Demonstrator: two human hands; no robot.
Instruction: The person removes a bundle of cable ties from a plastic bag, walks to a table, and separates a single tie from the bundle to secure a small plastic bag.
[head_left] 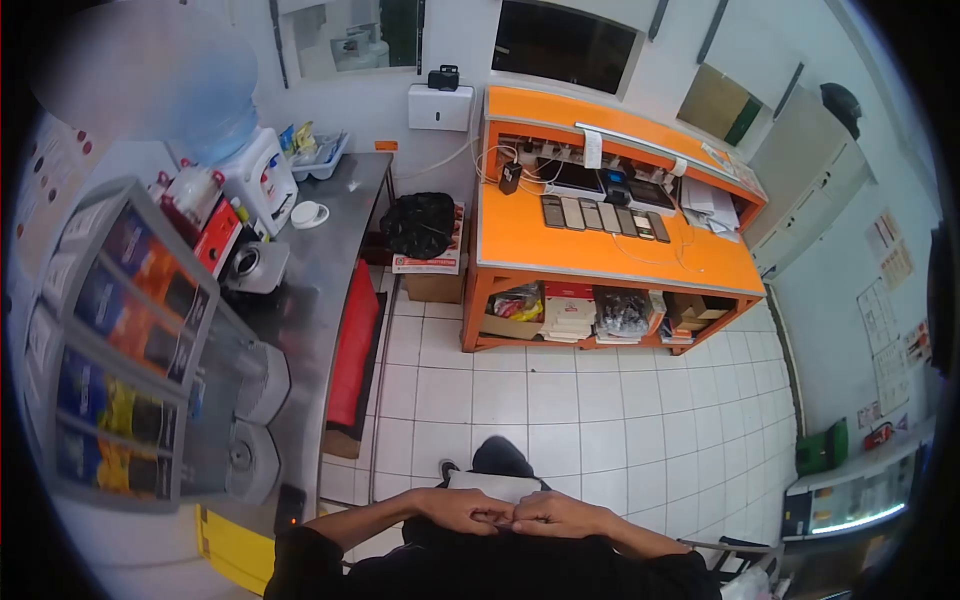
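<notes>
Both hands meet low in front of my body, over a black shirt [480,570]. My left hand [462,511] has its fingers curled inward, with the fingertips right at those of my right hand [562,515]. My right hand is closed too, its thumb and fingers pressed together. What they pinch, if anything, I cannot make out. Just beyond the hands a pale, cloth-like piece [495,486] lies across my front, and a dark knee [503,457] shows past it.
At the left, a steel counter [315,270] carries a drink dispenser [130,345], a water jug and a white lid. Ahead stands an orange desk [520,240] with several phones [595,215] in a row. Black plastic [418,225] tops a carton. A lit display fridge [855,500] is at right.
</notes>
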